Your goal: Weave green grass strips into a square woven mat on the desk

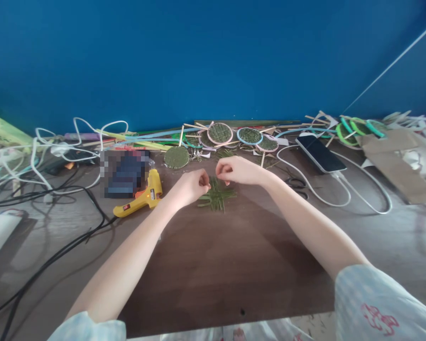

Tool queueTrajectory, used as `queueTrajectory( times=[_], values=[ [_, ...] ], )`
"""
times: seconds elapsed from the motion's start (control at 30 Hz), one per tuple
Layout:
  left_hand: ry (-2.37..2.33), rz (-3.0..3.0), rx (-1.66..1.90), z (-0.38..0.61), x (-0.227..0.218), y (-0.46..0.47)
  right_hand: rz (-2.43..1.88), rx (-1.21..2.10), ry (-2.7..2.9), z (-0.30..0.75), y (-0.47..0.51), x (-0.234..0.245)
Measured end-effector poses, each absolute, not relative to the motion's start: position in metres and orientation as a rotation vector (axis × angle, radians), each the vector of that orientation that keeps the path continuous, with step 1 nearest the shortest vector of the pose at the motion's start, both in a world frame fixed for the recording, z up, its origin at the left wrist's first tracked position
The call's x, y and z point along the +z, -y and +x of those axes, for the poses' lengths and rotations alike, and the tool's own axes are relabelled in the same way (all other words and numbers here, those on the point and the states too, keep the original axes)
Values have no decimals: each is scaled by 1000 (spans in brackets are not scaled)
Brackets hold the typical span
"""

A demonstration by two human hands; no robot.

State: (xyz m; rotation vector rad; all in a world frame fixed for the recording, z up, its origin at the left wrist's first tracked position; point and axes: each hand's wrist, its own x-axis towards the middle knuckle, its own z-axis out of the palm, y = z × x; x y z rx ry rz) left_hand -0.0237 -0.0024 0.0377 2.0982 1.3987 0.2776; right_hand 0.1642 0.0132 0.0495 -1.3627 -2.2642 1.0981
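Note:
A small mat of crossed green leaf strips [217, 195] lies on the brown board [213, 265] in the middle of the table. My left hand [190, 187] is curled with its fingertips pinched at the mat's left top edge. My right hand [236, 170] hovers just above the mat's far side, fingers bent and pinched on a strip end. Both forearms reach in from the bottom of the view.
A yellow glue gun [142, 198] lies left of the hands beside a blurred dark object [125, 173]. Several round woven fans with coloured rims [234, 135] line the back. A phone [320, 153] on a white cable [362, 189], scissors [298, 185], cardboard [401, 166] and tangled cords [57, 156] surround the board.

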Motion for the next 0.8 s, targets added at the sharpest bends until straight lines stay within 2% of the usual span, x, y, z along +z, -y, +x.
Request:
queueTrajectory(
  times=[0.2, 0.33, 0.4, 0.6, 0.8],
  values=[
    [-1439, 2108, 221, -19, 35, 0, -1130, 1009, 2149, 145, -1, 50],
    [-1458, 2142, 210, -19, 38, 1, -1105, 1114, 2076, 143, -3, 47],
    [-1434, 2159, 209, -20, 40, 2, -1145, 1114, 2044, 146, -7, 43],
    [-1360, 2140, 176, -28, 43, -2, -1321, 833, 2282, 149, -13, 28],
    [-1322, 2079, 126, -33, 41, -8, -1426, 763, 2375, 145, -11, 26]
  ],
)
